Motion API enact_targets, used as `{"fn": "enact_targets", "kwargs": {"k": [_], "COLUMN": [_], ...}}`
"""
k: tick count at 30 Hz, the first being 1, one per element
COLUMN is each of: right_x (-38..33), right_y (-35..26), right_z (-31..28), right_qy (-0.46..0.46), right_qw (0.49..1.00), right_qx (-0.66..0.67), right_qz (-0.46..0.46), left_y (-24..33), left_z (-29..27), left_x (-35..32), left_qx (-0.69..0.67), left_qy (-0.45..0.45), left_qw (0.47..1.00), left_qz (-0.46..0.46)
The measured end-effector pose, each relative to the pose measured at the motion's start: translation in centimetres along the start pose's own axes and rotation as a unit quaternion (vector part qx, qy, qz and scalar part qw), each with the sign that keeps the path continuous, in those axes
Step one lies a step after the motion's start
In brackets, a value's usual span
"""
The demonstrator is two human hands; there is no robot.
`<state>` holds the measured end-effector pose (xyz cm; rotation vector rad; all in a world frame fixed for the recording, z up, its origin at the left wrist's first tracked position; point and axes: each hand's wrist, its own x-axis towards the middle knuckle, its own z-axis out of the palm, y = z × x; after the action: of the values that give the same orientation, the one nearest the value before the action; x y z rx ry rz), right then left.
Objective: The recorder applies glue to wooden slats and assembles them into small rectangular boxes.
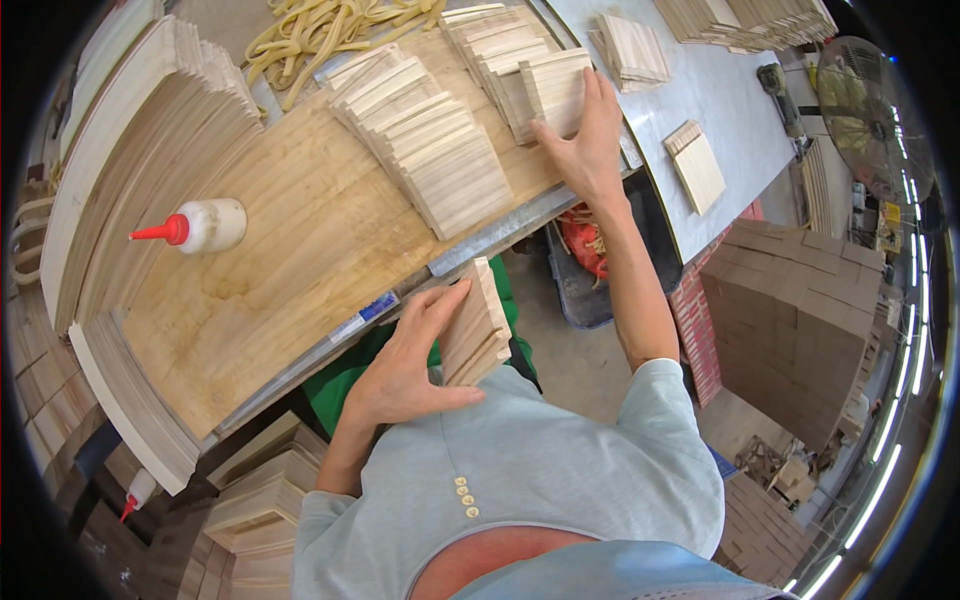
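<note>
My left hand (405,360) is closed round a few small wooden boards (474,335) with notched ends, held close to my shirt in front of the bench edge. Reaching forward, my right hand (588,145) has its thumb and fingers round the sides of a wooden board (556,92). That board is at the near end of an overlapping row of boards (490,50) on the workbench (250,310). To the left of it lies a second overlapping row of boards (430,150). How firmly my right fingers press on the board is hard to see.
A white glue bottle (215,226) with a red nozzle lies on the bench, beside tall stacks of curved boards (150,130). Yellowish straps (320,30) are heaped at the back. On the right stand a grey metal table (715,120), a fan (868,110) and stacked brown blocks (785,310).
</note>
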<state>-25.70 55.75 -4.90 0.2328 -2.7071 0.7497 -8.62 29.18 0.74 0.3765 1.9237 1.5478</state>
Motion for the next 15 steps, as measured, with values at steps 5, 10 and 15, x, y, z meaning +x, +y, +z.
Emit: {"fn": "enact_targets", "kwargs": {"k": [5, 10, 15], "right_x": [-2.4, -3.0, -4.0], "right_y": [0.4, -0.8, -3.0], "right_z": [0.6, -3.0, -7.8], "right_qy": [-0.044, 0.061, -0.139], "right_qw": [0.998, 0.997, 0.785], "right_qx": [-0.044, 0.037, 0.548], "right_qz": [0.005, 0.020, 0.254], "left_y": [1.6, 3.5, 4.4], "left_z": [-0.3, -0.9, -1.7], "left_x": [1.0, 3.8, 9.5], "left_qx": [0.047, 0.205, 0.328], "left_qy": [0.037, 0.104, 0.116], "left_qw": [0.998, 0.968, 0.916], "left_qz": [0.010, 0.096, 0.200]}}
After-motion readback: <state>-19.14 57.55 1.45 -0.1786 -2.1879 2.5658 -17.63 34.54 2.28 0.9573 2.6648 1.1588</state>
